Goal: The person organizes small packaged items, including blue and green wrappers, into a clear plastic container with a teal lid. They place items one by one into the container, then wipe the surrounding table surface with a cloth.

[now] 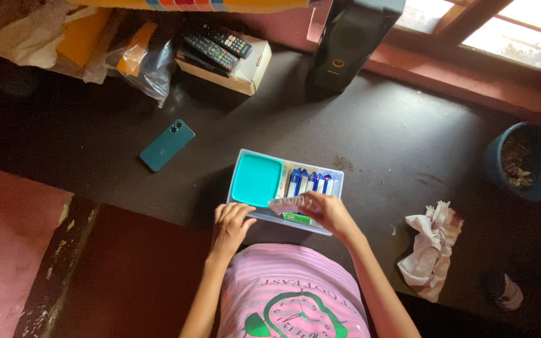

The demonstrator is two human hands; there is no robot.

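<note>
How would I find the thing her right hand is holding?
Look on the dark table for the pale open box nearest the person. The right hand holds a small crinkly whitish packet over its front edge, paler than the blue packets standing behind.

phone: teal, lying flat left of the counter's middle
remotes: on a white box, back edge
speaker: black, back edge
cloth: crumpled, front right
bucket: blue, right edge
</note>
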